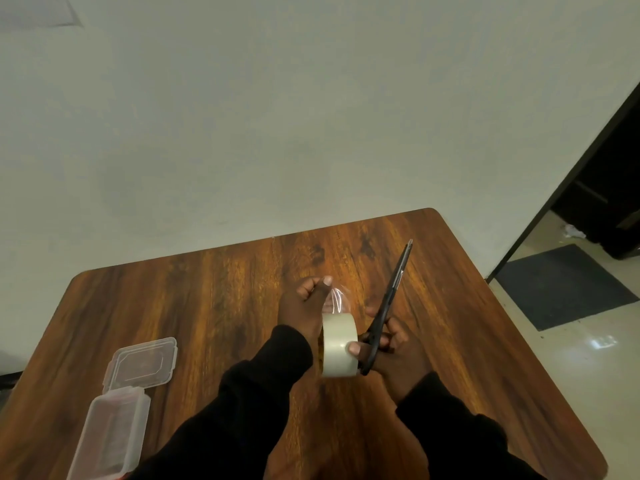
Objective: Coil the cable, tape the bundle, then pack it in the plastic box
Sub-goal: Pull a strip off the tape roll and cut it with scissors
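Head view: left hand (pixel 303 306) pinching free end of clear tape strip (pixel 336 301), pulling it off pale round tape roll (pixel 340 344). Right hand (pixel 391 351) gripping roll by thumb while closing round black-handled scissors (pixel 388 306), blades shut, pointing away. Clear plastic box (pixel 110 434) lying open, lid (pixel 142 363) flat on brown wooden bench (pixel 207 289), near left. Cable not visible.

Plastic box (pixel 110 434) on table (pixel 207 306), left of tape roll (pixel 340 344).

Long black sleeves (pixel 263 393) cover both arms, cuffed at wrists.
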